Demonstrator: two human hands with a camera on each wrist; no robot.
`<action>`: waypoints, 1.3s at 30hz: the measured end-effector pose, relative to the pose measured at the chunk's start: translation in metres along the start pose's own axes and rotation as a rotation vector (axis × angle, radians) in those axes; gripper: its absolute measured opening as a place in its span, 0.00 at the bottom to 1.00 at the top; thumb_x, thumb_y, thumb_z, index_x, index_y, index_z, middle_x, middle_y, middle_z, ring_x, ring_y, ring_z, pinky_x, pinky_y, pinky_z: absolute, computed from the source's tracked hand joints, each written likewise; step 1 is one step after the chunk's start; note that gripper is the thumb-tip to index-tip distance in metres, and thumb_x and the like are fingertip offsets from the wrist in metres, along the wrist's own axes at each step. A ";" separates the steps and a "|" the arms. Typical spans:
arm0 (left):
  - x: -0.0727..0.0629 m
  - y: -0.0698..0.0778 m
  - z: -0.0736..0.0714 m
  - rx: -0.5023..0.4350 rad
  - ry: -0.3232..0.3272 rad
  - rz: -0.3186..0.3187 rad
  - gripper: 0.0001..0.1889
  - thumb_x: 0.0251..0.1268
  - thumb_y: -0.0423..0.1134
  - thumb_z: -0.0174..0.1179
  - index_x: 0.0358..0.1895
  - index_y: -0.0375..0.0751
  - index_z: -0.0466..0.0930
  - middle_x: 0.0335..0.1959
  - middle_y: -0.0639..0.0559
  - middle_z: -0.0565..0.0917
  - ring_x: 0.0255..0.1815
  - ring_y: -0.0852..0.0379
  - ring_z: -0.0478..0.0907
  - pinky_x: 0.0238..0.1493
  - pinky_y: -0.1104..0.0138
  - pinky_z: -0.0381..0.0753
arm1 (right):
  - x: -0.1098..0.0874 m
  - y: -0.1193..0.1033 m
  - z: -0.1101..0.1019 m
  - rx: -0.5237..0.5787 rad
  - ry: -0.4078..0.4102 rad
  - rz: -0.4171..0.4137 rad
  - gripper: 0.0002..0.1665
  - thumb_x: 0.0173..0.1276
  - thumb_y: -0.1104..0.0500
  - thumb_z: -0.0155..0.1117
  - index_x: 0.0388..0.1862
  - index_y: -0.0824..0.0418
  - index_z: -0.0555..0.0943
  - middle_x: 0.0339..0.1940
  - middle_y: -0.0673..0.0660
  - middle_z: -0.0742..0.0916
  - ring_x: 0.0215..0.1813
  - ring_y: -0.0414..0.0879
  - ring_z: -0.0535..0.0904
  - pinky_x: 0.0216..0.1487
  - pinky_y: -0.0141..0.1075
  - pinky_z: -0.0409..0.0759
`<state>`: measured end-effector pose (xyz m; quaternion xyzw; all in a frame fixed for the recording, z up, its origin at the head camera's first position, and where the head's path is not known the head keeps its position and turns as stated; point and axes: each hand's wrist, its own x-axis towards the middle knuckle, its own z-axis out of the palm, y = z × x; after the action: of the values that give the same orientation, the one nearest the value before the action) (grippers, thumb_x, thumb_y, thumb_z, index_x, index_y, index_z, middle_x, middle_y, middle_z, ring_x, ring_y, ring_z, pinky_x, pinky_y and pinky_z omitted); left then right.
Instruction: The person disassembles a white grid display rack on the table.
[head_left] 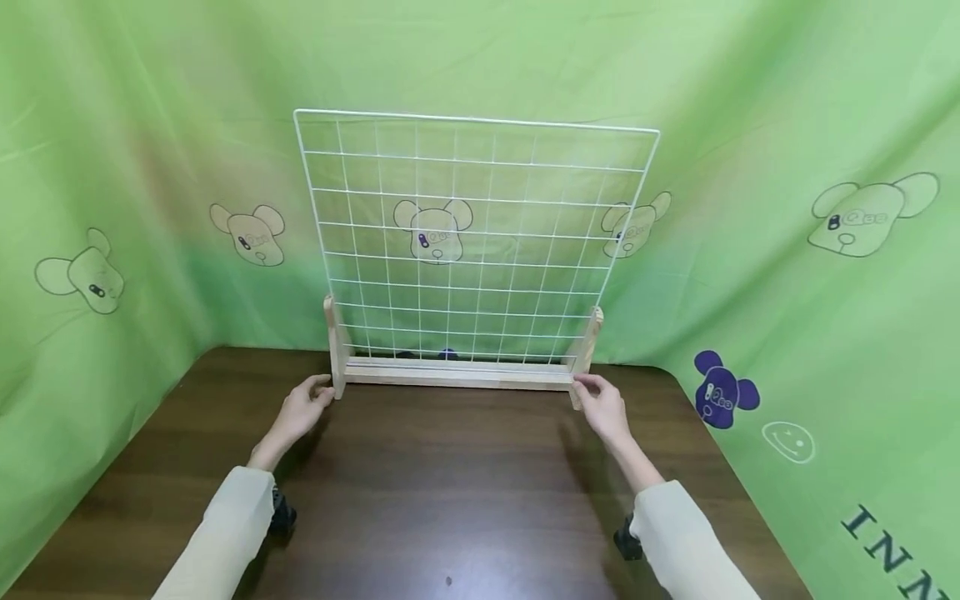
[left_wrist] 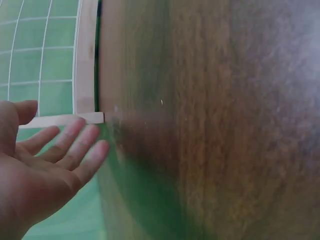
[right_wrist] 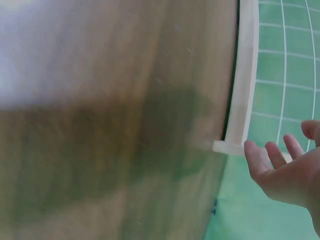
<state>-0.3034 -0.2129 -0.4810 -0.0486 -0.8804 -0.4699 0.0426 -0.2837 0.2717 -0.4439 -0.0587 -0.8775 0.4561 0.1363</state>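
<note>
A white wire grid panel (head_left: 480, 200) stands upright in a pale wooden stand, its lower edge along the wooden crossbar (head_left: 457, 374). Beside the stand's left side piece (head_left: 337, 350) is my left hand (head_left: 303, 408); in the left wrist view its loosely bent fingers (left_wrist: 75, 145) reach up to that wood, thumb apart. My right hand (head_left: 604, 410) is at the right side piece (head_left: 587, 346), fingertips right by its front foot. The right wrist view shows those fingers (right_wrist: 257, 160) spread and slightly bent, thumb apart, overlapping the side piece.
The stand sits near the back edge of a dark brown wooden table (head_left: 450, 483). Behind and around hangs a green curtain (head_left: 750, 250) printed with bear heads. Black wrist devices (head_left: 282, 511) show below both sleeves.
</note>
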 end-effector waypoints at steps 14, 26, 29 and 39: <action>0.041 0.010 -0.027 -0.411 0.001 -0.117 0.28 0.76 0.39 0.49 0.71 0.26 0.55 0.62 0.29 0.68 0.58 0.40 0.73 0.57 0.51 0.75 | 0.043 -0.005 -0.015 0.277 0.130 0.100 0.20 0.73 0.60 0.55 0.58 0.74 0.73 0.48 0.67 0.80 0.31 0.29 0.74 0.38 0.24 0.80; 0.073 0.027 -0.034 -0.341 -0.043 0.023 0.30 0.75 0.31 0.47 0.73 0.24 0.46 0.71 0.26 0.56 0.72 0.34 0.53 0.68 0.49 0.60 | 0.062 -0.011 -0.029 0.307 -0.089 0.027 0.30 0.76 0.64 0.49 0.74 0.71 0.56 0.70 0.71 0.67 0.66 0.60 0.67 0.44 0.23 0.75; 0.078 0.029 -0.034 -0.317 -0.031 0.029 0.29 0.76 0.32 0.45 0.73 0.24 0.46 0.71 0.26 0.56 0.72 0.35 0.53 0.69 0.50 0.59 | 0.063 -0.012 -0.029 0.322 -0.137 0.044 0.31 0.77 0.66 0.47 0.75 0.69 0.54 0.71 0.71 0.65 0.68 0.61 0.65 0.49 0.26 0.77; 0.083 0.034 -0.033 -0.331 -0.053 0.028 0.28 0.78 0.33 0.41 0.74 0.28 0.44 0.72 0.28 0.56 0.70 0.35 0.57 0.67 0.48 0.62 | 0.063 -0.016 -0.026 0.328 -0.092 0.114 0.30 0.78 0.65 0.45 0.75 0.68 0.55 0.68 0.75 0.67 0.65 0.66 0.68 0.61 0.50 0.71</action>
<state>-0.3806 -0.2176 -0.4252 -0.0795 -0.7909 -0.6065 0.0172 -0.3364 0.2968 -0.4051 -0.0641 -0.7918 0.6025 0.0777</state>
